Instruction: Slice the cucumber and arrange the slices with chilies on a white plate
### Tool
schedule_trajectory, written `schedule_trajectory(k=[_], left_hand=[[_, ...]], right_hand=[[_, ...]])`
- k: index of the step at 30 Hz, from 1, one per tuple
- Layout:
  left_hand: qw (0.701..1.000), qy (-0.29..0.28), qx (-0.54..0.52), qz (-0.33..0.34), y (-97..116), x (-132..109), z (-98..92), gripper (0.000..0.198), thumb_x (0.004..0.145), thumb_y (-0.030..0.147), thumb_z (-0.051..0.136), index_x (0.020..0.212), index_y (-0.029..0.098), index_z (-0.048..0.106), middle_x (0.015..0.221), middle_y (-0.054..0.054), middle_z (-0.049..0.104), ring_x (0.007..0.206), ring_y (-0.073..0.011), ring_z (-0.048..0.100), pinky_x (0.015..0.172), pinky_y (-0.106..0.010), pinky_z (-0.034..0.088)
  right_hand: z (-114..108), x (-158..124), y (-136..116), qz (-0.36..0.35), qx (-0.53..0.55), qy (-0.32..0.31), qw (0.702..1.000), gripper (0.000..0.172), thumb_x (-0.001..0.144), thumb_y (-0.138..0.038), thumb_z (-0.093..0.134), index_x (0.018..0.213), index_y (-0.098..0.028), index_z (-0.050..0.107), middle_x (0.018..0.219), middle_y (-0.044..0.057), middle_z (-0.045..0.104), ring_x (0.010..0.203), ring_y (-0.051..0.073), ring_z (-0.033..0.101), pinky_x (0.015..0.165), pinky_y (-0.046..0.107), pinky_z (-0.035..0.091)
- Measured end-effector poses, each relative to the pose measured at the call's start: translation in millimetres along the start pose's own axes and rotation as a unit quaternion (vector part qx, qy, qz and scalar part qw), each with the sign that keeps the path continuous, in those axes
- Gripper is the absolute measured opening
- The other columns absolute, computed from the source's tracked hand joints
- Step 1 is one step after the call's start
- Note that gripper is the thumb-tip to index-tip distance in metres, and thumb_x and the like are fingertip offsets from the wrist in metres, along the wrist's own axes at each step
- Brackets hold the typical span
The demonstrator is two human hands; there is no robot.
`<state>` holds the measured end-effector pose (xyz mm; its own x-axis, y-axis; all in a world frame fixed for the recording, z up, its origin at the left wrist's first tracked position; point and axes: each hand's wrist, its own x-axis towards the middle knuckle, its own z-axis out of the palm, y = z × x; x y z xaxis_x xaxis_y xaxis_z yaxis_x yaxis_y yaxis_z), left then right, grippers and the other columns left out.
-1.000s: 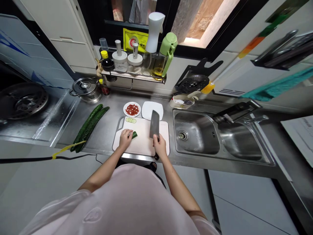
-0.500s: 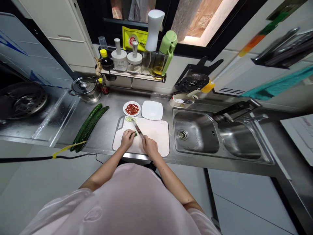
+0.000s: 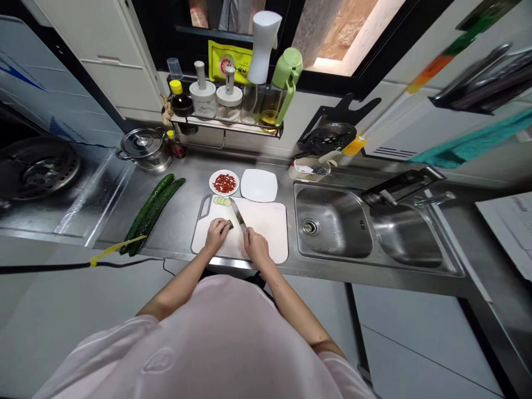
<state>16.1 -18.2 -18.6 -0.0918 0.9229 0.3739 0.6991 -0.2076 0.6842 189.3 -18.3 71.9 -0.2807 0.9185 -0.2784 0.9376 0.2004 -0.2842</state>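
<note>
Seen from a head-worn camera, a person (image 3: 208, 338) stands at a stainless steel table (image 3: 187, 235), both hands low on a white cutting board (image 3: 266, 235) near the table's front edge. The left hand (image 3: 216, 234) is closed, its fingers (image 3: 219, 231) curled down over a short cucumber piece (image 3: 230, 225) near the middle of the board's left half. The right hand (image 3: 256, 247) is also closed, gripping a cleaver (image 3: 238, 214) so that the handle is hidden. The blade stands on edge, tilted toward the far left, just beside the cucumber piece.

Thin cucumber slices (image 3: 221, 201) lie in an overlapping row along the board's far edge. Beyond them sit a round plate of chopped red pieces (image 3: 224, 183) and a square white plate (image 3: 258, 185). Two long cucumber halves (image 3: 152, 213) lie side by side left of the board. A lidded steel pot (image 3: 145, 149) stands at the table's back left, below a rack of bottles and jars (image 3: 226, 126). A double steel sink (image 3: 332, 224) is set into the table to the right.
</note>
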Motion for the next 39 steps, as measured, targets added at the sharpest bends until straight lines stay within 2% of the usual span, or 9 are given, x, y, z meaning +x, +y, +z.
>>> schedule_trajectory(k=[11, 23, 39], left_hand=[[0.999, 0.016, 0.012, 0.027, -4.6, -2.5, 4.0, 0.021, 0.087, 0.025, 0.047, 0.101, 0.022, 0.063, 0.093, -0.006, 0.056, 0.091, -0.0173, 0.053, 0.083, -0.034, 0.044], [0.999, 0.009, 0.014, 0.028, -5.0, -2.2, 4.6, 0.022, 0.087, 0.024, 0.047, 0.101, 0.022, 0.063, 0.094, -0.006, 0.056, 0.091, -0.0175, 0.051, 0.083, -0.034, 0.044], [1.0, -0.002, 0.006, 0.022, -2.9, -1.2, 3.1, 0.021, 0.087, 0.024, 0.047, 0.1, 0.022, 0.063, 0.096, -0.006, 0.057, 0.094, -0.0175, 0.051, 0.085, -0.034, 0.044]], right_hand=[[3.3, 4.7, -8.9, -0.011, -0.026, -0.068, 0.997, 0.027, 0.096, -0.028, 0.024, 0.112, -0.017, 0.043, 0.089, 0.01, 0.065, 0.082, 0.021, 0.061, 0.07, 0.028, 0.038], [6.2, 5.2, -11.5, -0.018, -0.039, -0.06, 0.997, 0.023, 0.095, -0.026, 0.026, 0.106, -0.017, 0.045, 0.086, 0.01, 0.065, 0.079, 0.022, 0.062, 0.066, 0.029, 0.039], [-0.7, -27.1, 11.1, -0.014, -0.035, -0.127, 0.991, 0.023, 0.093, -0.024, 0.031, 0.106, -0.016, 0.049, 0.089, 0.011, 0.064, 0.082, 0.021, 0.061, 0.066, 0.027, 0.036]])
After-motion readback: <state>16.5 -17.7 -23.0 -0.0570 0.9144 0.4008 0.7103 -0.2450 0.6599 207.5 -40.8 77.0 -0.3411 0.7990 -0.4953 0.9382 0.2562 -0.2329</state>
